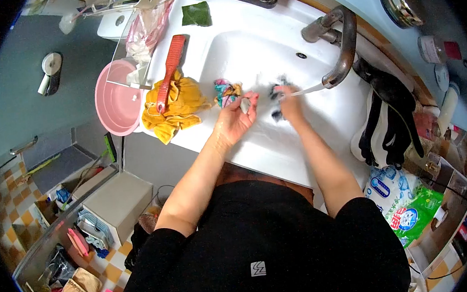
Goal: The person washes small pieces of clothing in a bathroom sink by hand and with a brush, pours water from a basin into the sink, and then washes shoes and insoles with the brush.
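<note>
My left hand is over the front of the white sink, palm up. Its fingers are curled round a small pale grey thing whose kind I cannot make out. A crumpled multicoloured cloth lies just beyond these fingers in the basin. My right hand, blurred, is closed on a small dark cloth under the stream from the faucet. Part of that cloth is hidden by the hand.
A wet yellow cloth with a red-handled brush on it lies on the left ledge. Beside it is a pink basin. A green cloth is at the back; black-and-white fabric hangs over the right edge.
</note>
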The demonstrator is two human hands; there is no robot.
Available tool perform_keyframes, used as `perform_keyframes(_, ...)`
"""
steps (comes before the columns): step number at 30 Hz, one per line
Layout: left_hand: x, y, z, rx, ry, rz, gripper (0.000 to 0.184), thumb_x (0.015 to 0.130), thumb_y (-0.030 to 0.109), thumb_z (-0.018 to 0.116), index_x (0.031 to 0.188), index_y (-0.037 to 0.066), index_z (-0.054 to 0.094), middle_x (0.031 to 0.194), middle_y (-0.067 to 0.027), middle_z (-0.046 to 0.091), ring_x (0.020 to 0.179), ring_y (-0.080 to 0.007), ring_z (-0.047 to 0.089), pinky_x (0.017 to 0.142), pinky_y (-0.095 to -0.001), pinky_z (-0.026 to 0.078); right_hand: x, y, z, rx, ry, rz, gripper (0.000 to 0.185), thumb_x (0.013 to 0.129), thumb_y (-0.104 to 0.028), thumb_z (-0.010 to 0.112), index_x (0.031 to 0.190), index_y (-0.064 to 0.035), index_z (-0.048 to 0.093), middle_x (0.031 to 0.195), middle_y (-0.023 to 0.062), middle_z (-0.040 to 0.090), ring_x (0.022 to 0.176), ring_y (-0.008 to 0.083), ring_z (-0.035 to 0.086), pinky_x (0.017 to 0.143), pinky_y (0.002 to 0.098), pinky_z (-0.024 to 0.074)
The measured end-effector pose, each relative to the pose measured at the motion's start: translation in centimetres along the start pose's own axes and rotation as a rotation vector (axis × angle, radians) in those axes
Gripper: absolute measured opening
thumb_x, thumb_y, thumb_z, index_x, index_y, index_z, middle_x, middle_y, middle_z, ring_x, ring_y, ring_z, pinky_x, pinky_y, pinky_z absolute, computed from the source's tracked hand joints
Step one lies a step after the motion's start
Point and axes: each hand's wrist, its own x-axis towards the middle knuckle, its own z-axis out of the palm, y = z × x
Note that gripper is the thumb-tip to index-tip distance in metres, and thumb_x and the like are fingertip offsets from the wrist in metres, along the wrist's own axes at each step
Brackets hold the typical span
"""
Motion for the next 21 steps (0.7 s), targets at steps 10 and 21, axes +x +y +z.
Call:
perform_keyframes(10, 0.2, -1.9, -0.8, 0.515, 0.207, 0.089, 0.032, 0.104, 0.029, 0.043, 0.073, 0.018, 0.041, 0.061, 0.0064, 0.034, 0.049, -0.0082, 0.024, 0.043, -0.0262, 0.016, 2.0, -5.6, -7.0, 1.692, 0.165, 0.958, 0.028, 0.098, -0.042, 0.051, 0.096, -0.0177, 0.066, 0.089, 0.0006, 0.067, 0.08, 0.0191, 0.063, 0.066, 0.0404, 0.0535)
perform_keyframes(21, 5.2, -4.3, -7.9, 1.674, -0.298, 0.725, 0.036, 0.09, 0.01, 0.052, 0.124, 0.002, 0.058, 0.105, -0.0134, 0.064, 0.085, -0.0258, 0.063, 0.083, -0.0371, 0.052, -1.3, -4.1, -5.2, 2.46, -0.399, 0.559, 0.06, 0.095, -0.025, 0.062, 0.147, -0.0049, 0.04, 0.141, 0.0205, 0.054, 0.143, 0.035, 0.039, 0.101, 0.0454, 0.0501)
